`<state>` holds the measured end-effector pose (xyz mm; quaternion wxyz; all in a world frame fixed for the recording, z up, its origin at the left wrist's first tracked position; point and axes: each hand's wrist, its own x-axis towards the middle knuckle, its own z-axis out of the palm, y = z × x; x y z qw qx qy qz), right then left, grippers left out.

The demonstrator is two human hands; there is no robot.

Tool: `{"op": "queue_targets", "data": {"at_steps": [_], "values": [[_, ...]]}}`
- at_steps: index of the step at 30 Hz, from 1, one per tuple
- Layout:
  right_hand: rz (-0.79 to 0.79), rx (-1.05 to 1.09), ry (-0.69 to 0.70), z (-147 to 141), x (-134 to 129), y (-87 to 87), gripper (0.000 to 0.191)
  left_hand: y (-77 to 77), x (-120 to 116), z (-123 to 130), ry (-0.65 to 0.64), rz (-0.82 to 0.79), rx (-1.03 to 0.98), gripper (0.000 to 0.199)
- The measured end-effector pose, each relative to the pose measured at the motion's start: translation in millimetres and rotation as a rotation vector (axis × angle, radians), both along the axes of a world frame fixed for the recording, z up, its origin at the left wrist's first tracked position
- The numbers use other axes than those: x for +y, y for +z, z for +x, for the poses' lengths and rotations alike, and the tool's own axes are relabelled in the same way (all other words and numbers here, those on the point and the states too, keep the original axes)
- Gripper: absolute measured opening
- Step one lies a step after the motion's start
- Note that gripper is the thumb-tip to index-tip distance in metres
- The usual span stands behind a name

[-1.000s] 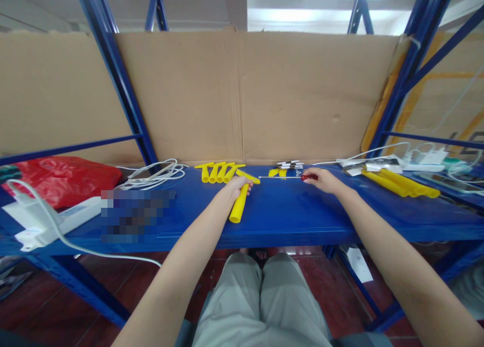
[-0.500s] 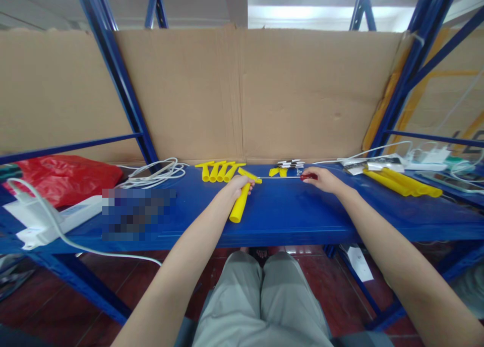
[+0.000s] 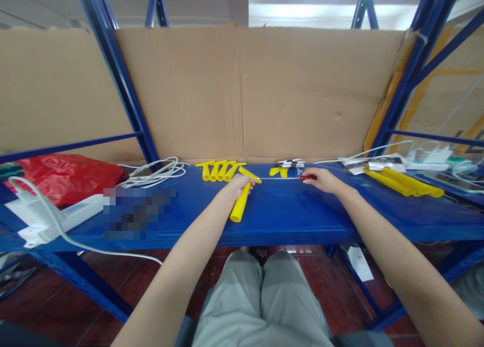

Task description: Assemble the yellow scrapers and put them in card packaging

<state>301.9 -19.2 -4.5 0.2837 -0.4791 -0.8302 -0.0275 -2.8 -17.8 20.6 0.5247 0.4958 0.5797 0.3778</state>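
My left hand is closed around a yellow T-shaped piece, a round tube with a flat crosspiece at its far end. The tube's open end points back toward me over the blue shelf. In my right hand is a screwdriver with a red handle and a long thin shaft. It lies level, pointing left, and its tip meets the end of the crosspiece by my left fingers. Behind the shaft lie small yellow parts, and near them some tiny silvery bits, too small to make out.
Several yellow T-shaped pieces stand in a row at the back. Black-and-white strips lie behind the screwdriver. Yellow tubes are at the right. A red bag, a white power strip and coiled white cable occupy the left.
Both hands keep their places, with the screwdriver tip still at the crosspiece. The whole view has shifted very slightly.
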Motion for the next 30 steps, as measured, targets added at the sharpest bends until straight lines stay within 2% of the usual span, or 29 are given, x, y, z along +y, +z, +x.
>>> {"op": "queue_targets", "data": {"at_steps": [8, 16, 24, 30], "values": [[0.023, -0.035, -0.034, -9.3, -4.0, 0.7, 0.019, 5.6, -5.5, -2.7, 0.003, 0.108, 0.14, 0.025], [0.049, -0.119, -0.044, -17.3, -7.4, 4.0, 0.018, 8.6, -12.6, -0.7, 0.041, 0.179, 0.245, 0.031], [0.147, -0.321, -0.11, -31.7, -20.1, 10.9, 0.026, 2.8, -1.8, -3.6, 0.043, 0.231, 0.332, 0.024], [0.098, -0.342, -0.172, -36.8, -27.0, 12.8, 0.031, -1.3, 5.9, -7.2, 0.017, 0.25, 0.402, 0.021]]}}
